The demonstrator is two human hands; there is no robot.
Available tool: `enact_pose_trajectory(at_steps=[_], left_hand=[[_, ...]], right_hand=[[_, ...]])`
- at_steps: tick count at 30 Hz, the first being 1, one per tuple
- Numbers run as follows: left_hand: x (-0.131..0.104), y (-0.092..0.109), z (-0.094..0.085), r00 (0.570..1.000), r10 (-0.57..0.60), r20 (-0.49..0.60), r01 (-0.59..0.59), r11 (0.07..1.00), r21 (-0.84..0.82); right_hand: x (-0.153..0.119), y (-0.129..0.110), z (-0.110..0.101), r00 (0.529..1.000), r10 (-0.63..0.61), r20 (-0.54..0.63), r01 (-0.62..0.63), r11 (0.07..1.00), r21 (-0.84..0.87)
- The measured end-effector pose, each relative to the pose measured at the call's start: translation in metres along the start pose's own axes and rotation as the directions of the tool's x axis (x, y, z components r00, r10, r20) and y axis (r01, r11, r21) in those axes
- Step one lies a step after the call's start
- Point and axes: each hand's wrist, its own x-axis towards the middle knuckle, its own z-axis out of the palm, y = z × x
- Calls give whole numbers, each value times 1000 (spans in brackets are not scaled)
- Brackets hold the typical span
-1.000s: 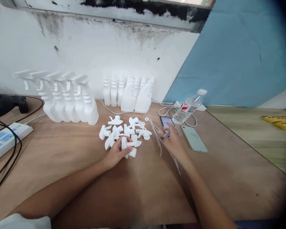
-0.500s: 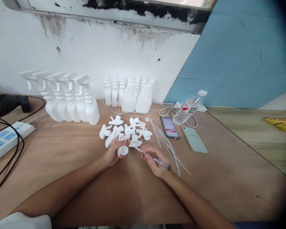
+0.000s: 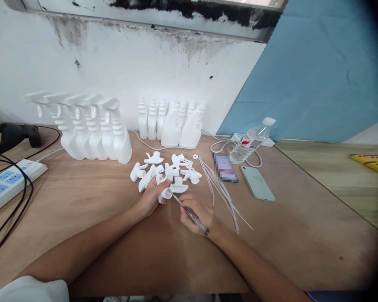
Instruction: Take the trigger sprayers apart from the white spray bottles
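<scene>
Right hand has left the dark phone, where its fingers were at the screen a second ago, and is now in at the centre, near side of the pile
Its fingers are wrapped round a thin pen-like tool, shaft pointing far and left; half a second back the tip stood apart, now it meets the round collar of the spray head; cannot tell whether it is inside or only at the rim
Left hand clamped on that spray head, just near of the loose heads; place hardly changed, but the collar now faces right, towards the tool
So both hands are close together on one piece, left steadying, right working, by my reading
Unmoved: white tubes fanned on the right, ring by their far end, green phone farther right
Far left, bottles with heads on; far centre, bottles without, all upright
</scene>
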Motion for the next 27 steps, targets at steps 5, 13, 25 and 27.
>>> enact_pose_trajectory(at_steps=[5, 13, 25, 27], left_hand=[[2, -4, 0, 999, 19, -37, -17, 998, 58], [1, -8, -4, 998, -65, 11, 63, 992, 106], [3, 2, -7, 991, -106, 87, 113, 991, -76], [5, 2, -8, 987, -138, 87, 147, 982, -117]], right_hand=[[-3, -4, 3, 996, 92, -13, -92, 996, -20], [1, -4, 4, 787, 602, 138, -572, 627, 529], [-5, -2, 13, 770, 605, 202, -565, 500, 656], [-2, -3, 13, 762, 614, 205, -556, 459, 692]])
